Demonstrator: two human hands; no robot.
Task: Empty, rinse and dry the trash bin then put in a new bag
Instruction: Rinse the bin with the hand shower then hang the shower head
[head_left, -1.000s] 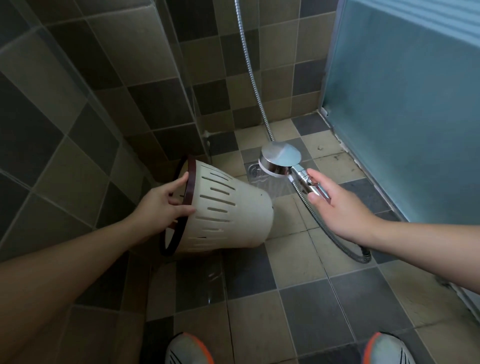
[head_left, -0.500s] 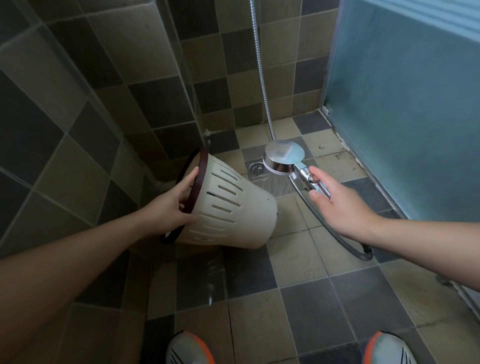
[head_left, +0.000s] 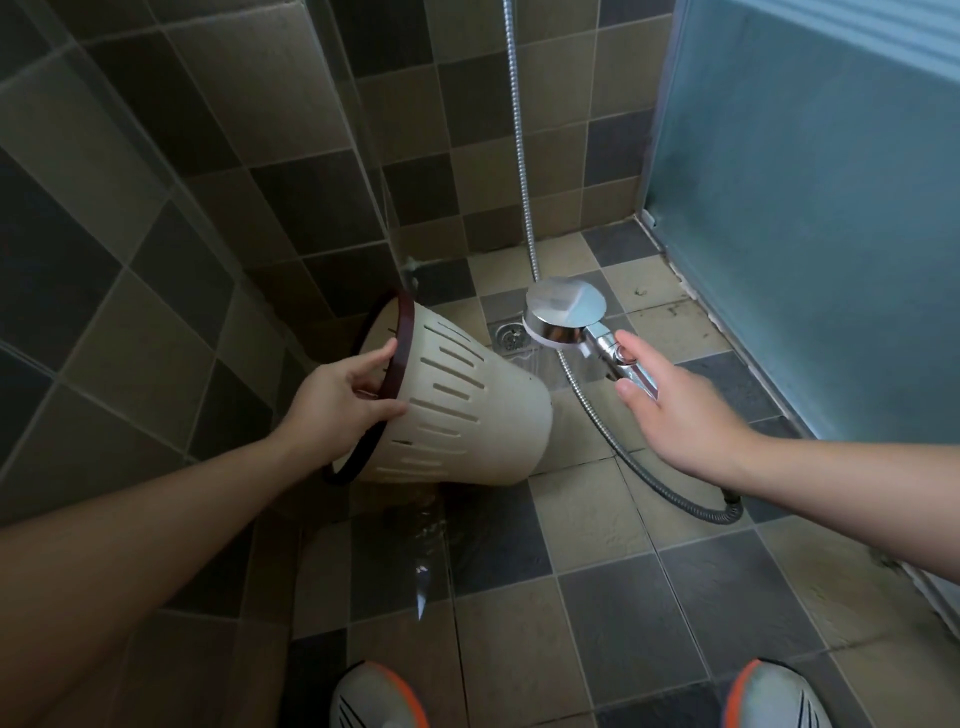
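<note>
Where my view starts, at the bottom edge, the toes of my two shoes (head_left: 382, 699) stand on the floor (head_left: 613, 613), grey with orange trim, set well apart on dark and tan tiles. Just ahead of the left shoe a wet streak (head_left: 423, 571) glints on the tiles, running back under the bin.

My left hand (head_left: 345, 400) grips the bin (head_left: 467, 410) by its dark red rim (head_left: 400, 358), thumb on the slotted outer wall and fingers curled over the rim to the inside. I hold the bin off the floor, tipped on its side, with the mouth turned left toward the wall (head_left: 130, 291) and the closed bottom pointing right. It is cream plastic with rows of narrow slots, and it hangs close to the corner of the left wall.

My right hand (head_left: 670, 410) holds the handle of the shower head (head_left: 566, 314), thumb laid along the top of the chrome handle; the other fingers wrap beneath it and I cannot see them well. The round head points down just beside the bin's bottom, not touching it, and a thin spray falls from it toward the floor. Its hose (head_left: 644, 467) loops from the handle under my right wrist, then another length climbs straight up the back wall.

Beyond the head, a round drain (head_left: 509, 336) sits in the floor, partly hidden by the head. Farther right a frosted blue panel (head_left: 810, 208) closes that side, with dark specks on the tiles along its base.
</note>
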